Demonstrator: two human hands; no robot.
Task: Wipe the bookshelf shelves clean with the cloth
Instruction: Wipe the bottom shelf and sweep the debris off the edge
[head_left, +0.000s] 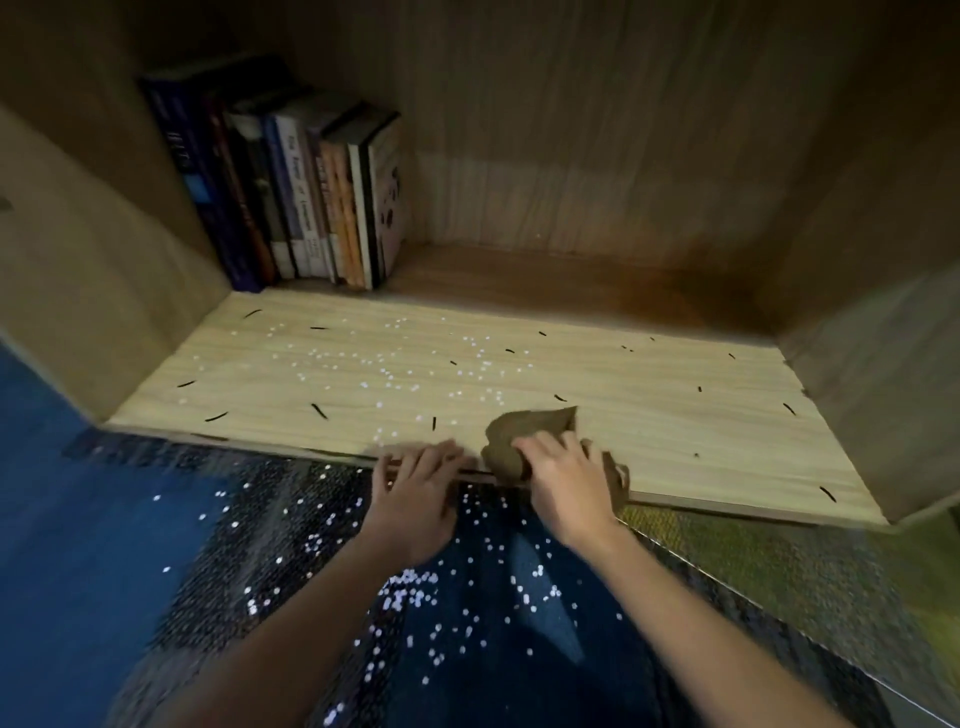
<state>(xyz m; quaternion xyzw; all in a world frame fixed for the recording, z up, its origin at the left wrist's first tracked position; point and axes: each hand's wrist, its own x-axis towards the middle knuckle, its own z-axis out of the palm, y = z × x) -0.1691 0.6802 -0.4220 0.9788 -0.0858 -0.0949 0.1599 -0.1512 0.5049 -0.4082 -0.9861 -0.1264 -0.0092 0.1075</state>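
Both our forearms run out of the frame at 6 o'clock. The picture smears there, so the floor (78, 519) reads only as dark blue strewn with white specks (410, 579), turning green toward 4 o'clock. The books (291, 192) stand upright in the compartment's 10 o'clock corner against the left wall, and their spine titles are too blurred to read. The rear strip of the shelf (675, 415) lies in shadow. Part of the cloth (524, 439) is hidden under our right hand (563, 483), and a fold of it hangs over the front edge at that hand's 3 o'clock.

The cloth is olive-brown, bunched and creased. It sits at the shelf's front edge, about 6 o'clock on the pale wood-grain board. Our right hand's fingers curl over the bunch and grip it. Our left hand (415, 493), just beside the cloth at its 9 o'clock, lays its fingers straight and close together on the front lip, somewhat blurred. More white specks spread from the board's middle toward 9 o'clock, and thin dark slivers (319, 410) lie scattered across it.
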